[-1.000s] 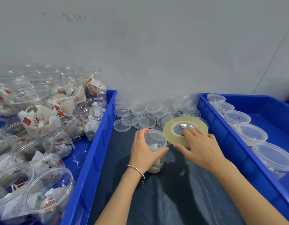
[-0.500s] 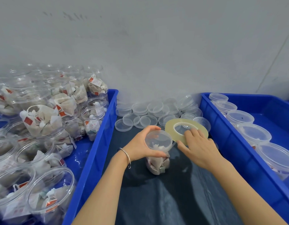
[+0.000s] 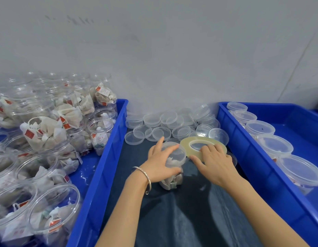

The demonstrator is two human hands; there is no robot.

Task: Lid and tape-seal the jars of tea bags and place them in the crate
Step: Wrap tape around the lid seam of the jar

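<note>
A clear lidded jar of tea bags [image 3: 173, 172] stands on the dark cloth between two blue crates. My left hand [image 3: 159, 164] grips it around the lid and upper wall, with a bangle on the wrist. Right beside it, my right hand [image 3: 214, 164] holds a flat yellowish tape roll [image 3: 188, 146], fingers over its rim and thumb reaching toward the jar's lid edge. The roll touches the jar's right side. The right crate [image 3: 244, 152] holds a row of lidded jars [image 3: 274, 146].
The left blue crate [image 3: 108, 161] is packed with several open jars of tea bags [image 3: 53, 218], some stacked high. Loose clear lids [image 3: 151, 131] are piled against the grey wall behind the hands. Dark cloth [image 3: 190, 214] covers the work surface toward me.
My left hand shifted from the jar's left side to grip over its top. The tape roll came lower and closer to the jar's lid in my right hand.
</note>
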